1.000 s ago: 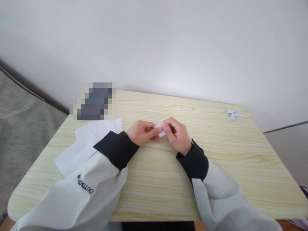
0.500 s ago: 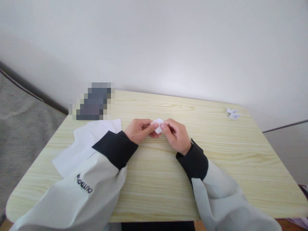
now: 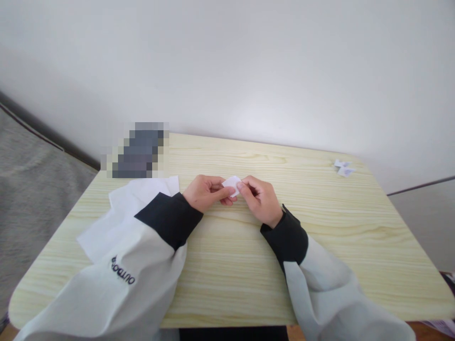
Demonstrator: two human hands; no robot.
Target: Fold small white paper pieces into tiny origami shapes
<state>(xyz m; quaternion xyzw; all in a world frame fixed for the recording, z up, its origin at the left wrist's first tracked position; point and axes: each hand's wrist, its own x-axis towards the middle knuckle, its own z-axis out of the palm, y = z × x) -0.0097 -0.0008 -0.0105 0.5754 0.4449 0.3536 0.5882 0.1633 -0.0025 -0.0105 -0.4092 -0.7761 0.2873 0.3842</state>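
A small folded piece of white paper is held above the middle of the table between both hands. My left hand is closed on its left side, with the thumb lying on the lower part. My right hand pinches its right edge between thumb and bent fingers. The fingertips behind the paper are partly hidden. White paper sheets lie overlapping beside my left forearm, and the sleeve covers part of them.
Small folded white paper pieces lie at the table's far right corner. A dark pixelated object is at the back left. The light wooden table meets a white wall behind, and grey fabric is at left.
My left thumb has slid slightly down on the folded paper, so more of its face shows. Both hands otherwise stay in nearly the same place.
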